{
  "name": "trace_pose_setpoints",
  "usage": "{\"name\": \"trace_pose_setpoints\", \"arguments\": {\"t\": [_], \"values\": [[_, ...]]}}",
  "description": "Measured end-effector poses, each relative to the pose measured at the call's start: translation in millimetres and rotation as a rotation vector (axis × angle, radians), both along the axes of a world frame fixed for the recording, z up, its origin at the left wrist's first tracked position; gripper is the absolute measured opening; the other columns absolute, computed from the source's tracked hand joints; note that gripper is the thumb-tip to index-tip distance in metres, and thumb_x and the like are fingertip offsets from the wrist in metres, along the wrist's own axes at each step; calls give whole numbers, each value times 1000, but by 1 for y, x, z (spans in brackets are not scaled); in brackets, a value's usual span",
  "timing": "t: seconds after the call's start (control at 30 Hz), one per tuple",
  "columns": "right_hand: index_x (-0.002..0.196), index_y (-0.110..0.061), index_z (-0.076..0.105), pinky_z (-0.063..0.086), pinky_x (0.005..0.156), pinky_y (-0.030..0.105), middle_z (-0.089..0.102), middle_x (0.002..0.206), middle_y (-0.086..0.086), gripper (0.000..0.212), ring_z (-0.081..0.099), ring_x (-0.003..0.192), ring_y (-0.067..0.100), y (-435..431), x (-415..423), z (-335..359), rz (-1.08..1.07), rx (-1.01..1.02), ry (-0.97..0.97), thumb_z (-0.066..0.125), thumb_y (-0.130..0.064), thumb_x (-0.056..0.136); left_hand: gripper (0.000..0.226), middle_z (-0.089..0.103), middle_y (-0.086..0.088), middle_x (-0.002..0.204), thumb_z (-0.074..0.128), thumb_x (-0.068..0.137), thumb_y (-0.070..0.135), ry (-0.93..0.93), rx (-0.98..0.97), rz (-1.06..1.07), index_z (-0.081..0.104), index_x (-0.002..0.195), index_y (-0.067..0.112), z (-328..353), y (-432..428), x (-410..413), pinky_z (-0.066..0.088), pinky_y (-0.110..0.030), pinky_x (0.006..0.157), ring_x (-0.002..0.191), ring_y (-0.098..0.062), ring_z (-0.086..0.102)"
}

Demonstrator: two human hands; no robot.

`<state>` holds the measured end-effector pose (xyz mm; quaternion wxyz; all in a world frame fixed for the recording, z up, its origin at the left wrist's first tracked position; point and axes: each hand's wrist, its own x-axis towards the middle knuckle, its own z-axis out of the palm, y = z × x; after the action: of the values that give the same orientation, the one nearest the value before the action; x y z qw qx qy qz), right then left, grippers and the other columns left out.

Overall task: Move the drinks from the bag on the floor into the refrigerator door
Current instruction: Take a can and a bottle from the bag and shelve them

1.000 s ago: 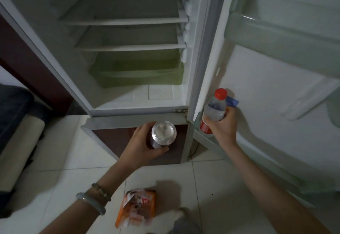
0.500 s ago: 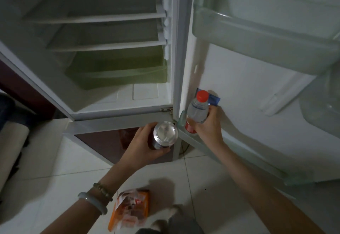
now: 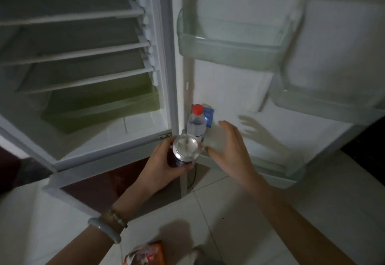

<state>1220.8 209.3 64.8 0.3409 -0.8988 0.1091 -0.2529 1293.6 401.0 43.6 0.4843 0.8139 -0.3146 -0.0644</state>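
One can point(image 3: 186, 147) stands upright, top facing up, in the left hand point(image 3: 164, 169).

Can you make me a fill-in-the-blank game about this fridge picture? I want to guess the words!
1. The water bottle standing in the bottom door shelf has a ____ cap.
2. The left hand is holding a shiny ____.
3. The right hand is open and holds ____.
4. The orange bag lies on the ____.

Missing words: red; can; nothing; floor
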Motion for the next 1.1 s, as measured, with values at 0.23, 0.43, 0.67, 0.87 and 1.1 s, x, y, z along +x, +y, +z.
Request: {"name": "trace_pose_setpoints", "arguments": {"t": [0.23, 0.43, 0.67, 0.87, 1.1], "values": [[135, -10, 43, 27, 109, 37, 31, 148, 13, 67, 28, 135, 29, -10, -68, 31, -124, -231, 176, 72, -15, 74, 63, 60, 26, 104, 81, 54, 42, -41, -181, -126, 47, 107, 42, 50, -38, -21, 40, -6, 78, 96, 7, 56], [134, -9, 44, 29, 107, 41, 35, 145, 15, 68, 30, 133, 31, -16, -116, 51, -274, -361, 143, 73, -15, 73, 67, 58, 6, 113, 86, 58, 38, -77, -262, -259, 48, 114, 34, 104, -63, -35, 43, -16, 84, 100, 2, 56], [139, -10, 37, 24, 113, 40, 25, 151, 12, 67, 18, 139, 26, -33, -139, 69, -315, -387, 147, 68, -19, 79, 63, 55, 21, 114, 77, 61, 43, -174, -431, -330, 45, 115, 37, 182, -92, -56, 46, -15, 85, 104, 1, 56], [135, -7, 42, 29, 108, 41, 30, 148, 16, 66, 22, 136, 28, -60, -148, 82, -304, -434, 120, 71, -17, 75, 64, 54, 11, 116, 78, 67, 35, -264, -468, -289, 43, 120, 26, 221, -151, -60, 48, -21, 87, 105, -4, 55], [136, -9, 42, 25, 105, 33, 24, 151, 13, 64, 16, 137, 23, -87, -162, 79, -279, -425, 101, 69, -19, 79, 70, 51, 14, 112, 79, 72, 22, -258, -396, -249, 37, 128, 16, 204, -214, -67, 46, -11, 79, 96, -1, 54]]}}
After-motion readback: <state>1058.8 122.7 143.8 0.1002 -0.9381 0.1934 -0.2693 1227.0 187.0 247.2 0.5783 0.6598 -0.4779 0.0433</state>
